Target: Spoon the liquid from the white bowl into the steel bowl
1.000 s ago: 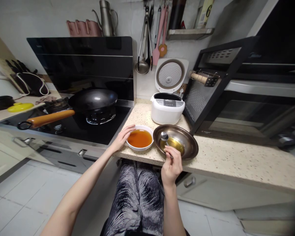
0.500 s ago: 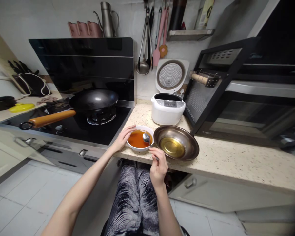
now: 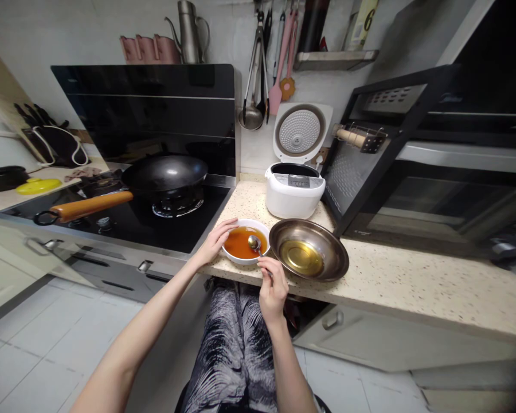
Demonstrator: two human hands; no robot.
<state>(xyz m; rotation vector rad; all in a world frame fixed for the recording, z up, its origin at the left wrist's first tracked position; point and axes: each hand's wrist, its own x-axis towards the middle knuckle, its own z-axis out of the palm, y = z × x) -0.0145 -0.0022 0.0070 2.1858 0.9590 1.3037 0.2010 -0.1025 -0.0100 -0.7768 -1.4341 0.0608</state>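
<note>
A white bowl of reddish-brown liquid stands near the counter's front edge. My left hand lies against the bowl's left rim, its fingers stretched out and touching it. A metal spoon is pinched by its handle in my right hand, at the bowl's front right. The spoon's head is over the liquid; whether it dips in, I cannot tell. Just right of the bowl sits a wide metal pan with yellow oil in its bottom.
Behind the pan stands a white rice cooker with its lid up. To the left, a black wok with a wooden handle rests on the stove. An oven stands at the right. Tongs hang on the wall.
My right hand and the spoon have shifted slightly left, and the spoon's head has tilted a little. My left hand stays on the bowl's rim.
</note>
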